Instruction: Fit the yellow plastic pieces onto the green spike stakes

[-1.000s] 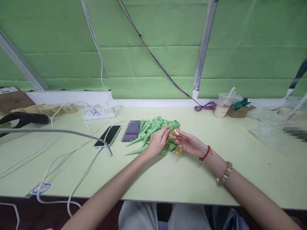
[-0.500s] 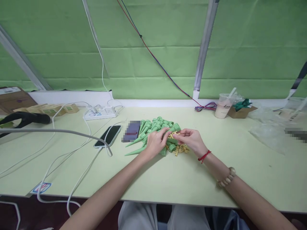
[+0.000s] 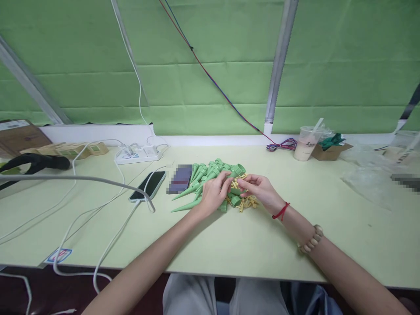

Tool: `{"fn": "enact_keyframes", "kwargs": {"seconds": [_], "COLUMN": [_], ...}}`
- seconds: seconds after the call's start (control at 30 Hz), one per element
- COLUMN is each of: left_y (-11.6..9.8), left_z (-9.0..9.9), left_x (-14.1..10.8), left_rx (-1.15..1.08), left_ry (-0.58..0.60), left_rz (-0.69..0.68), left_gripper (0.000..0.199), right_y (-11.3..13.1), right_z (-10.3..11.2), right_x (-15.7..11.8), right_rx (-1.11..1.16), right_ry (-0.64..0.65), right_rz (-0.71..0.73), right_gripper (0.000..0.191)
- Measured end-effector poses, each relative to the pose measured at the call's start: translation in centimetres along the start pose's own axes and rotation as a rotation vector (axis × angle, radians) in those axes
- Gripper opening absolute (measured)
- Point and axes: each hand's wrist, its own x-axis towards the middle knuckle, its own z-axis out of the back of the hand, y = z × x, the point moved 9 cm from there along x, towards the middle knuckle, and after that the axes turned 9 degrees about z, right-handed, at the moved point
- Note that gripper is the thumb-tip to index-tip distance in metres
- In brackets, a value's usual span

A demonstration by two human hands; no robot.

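Note:
A pile of green plastic spikes [image 3: 200, 177] with ribbed, cup-like ends lies at mid-table. Small yellow plastic pieces [image 3: 247, 203] are heaped at its right side. My left hand [image 3: 213, 192] rests over the spikes with its fingers curled and the thumb close to the fingertips; what they hold is hidden. Just behind its fingertips shows the open cup of one spike [image 3: 241, 169]. Facing it from the right, my right hand [image 3: 260, 189] has thumb and forefinger pinched above the yellow pieces. Anything between those fingertips is too small to name.
Left of the pile lie a blurred dark-blue packet [image 3: 180, 179] and a phone [image 3: 149, 186]. White cables run across the left side from a power strip [image 3: 139, 154]. At the back right stand a drink cup [image 3: 306, 146], a small cardboard box [image 3: 328, 153] and a plastic bag [image 3: 367, 183].
The spike's cup near my left fingertips now sits slightly farther back and faces up more. My right hand has shifted a little to the right, still pinched.

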Motion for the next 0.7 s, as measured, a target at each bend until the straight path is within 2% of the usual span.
{"fn": "enact_keyframes", "kwargs": {"seconds": [0.13, 0.2, 0.27, 0.4, 0.47, 0.53, 0.6, 0.7], "left_y": [0.0, 0.0, -0.1, -0.2, -0.2, -0.2, -0.3, -0.6], "left_z": [-0.1, 0.0, 0.1, 0.1, 0.2, 0.3, 0.3, -0.1], "left_x": [-0.1, -0.2, -0.2, 0.1, 0.2, 0.3, 0.2, -0.1], "left_rx": [0.022, 0.012, -0.039, -0.169, -0.186, -0.175, -0.148, -0.091], "left_ry": [0.008, 0.006, 0.012, 0.051, 0.053, 0.048, 0.043, 0.044], "left_rz": [0.02, 0.034, 0.041, 0.024, 0.012, -0.003, -0.019, -0.036], "left_gripper": [0.034, 0.034, 0.032, 0.028, 0.027, 0.027, 0.027, 0.026], "right_y": [2.4, 3.0, 2.1, -1.0, -1.4, -1.6, -1.8, -1.7], "right_z": [1.1, 1.4, 1.4, -1.3, -2.2, -2.4, -2.2, -0.7], "right_x": [-0.2, -0.5, -0.2, -0.1, -0.5, -0.6, -0.5, 0.2], "right_rx": [-0.294, -0.377, -0.29, 0.136, 0.292, 0.359, 0.322, 0.123], "right_ry": [-0.103, -0.156, -0.134, 0.151, 0.235, 0.259, 0.249, 0.101], "right_rz": [0.324, 0.416, 0.334, -0.051, -0.156, -0.201, -0.19, -0.06], "right_gripper": [0.029, 0.027, 0.027, 0.037, 0.039, 0.033, 0.028, 0.029]}}
